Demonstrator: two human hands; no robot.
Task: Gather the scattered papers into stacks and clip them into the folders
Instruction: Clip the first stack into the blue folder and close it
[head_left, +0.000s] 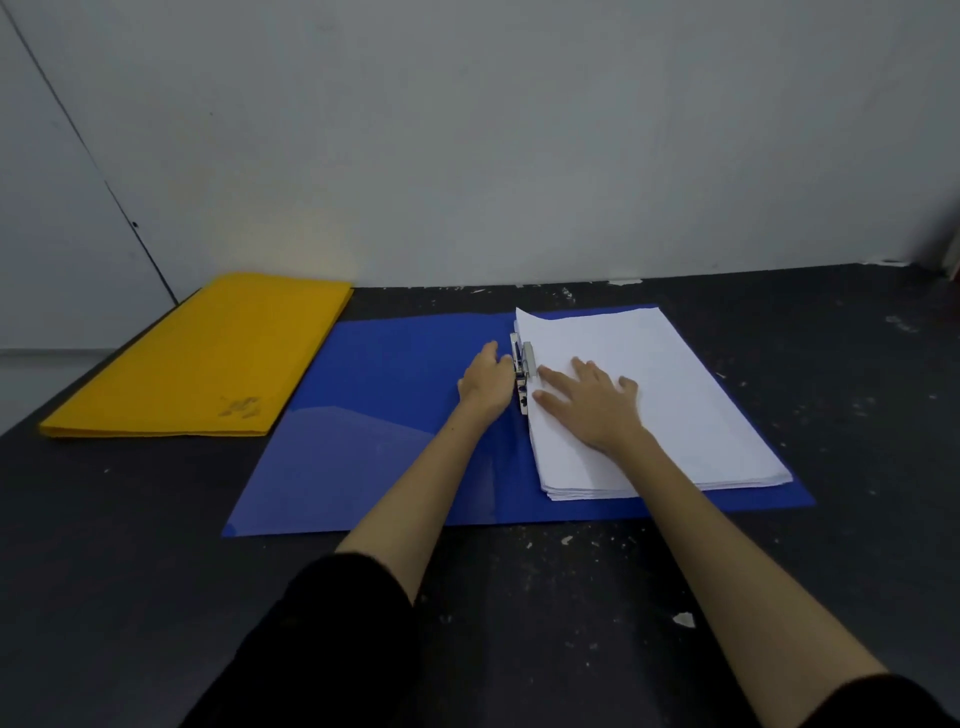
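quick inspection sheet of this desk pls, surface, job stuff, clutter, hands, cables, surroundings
surface: dark table, flecked with white specks.
job's things: blue folder lies open; white paper stack on its right half, against the metal clip. Yellow folder closed, far left.
clutter: small white scraps near the front edge.
hands: left hand at the clip, grip unclear; right hand flat on the stack, fingers spread.
cables: nothing seen.
surroundings: plain grey wall behind the table.
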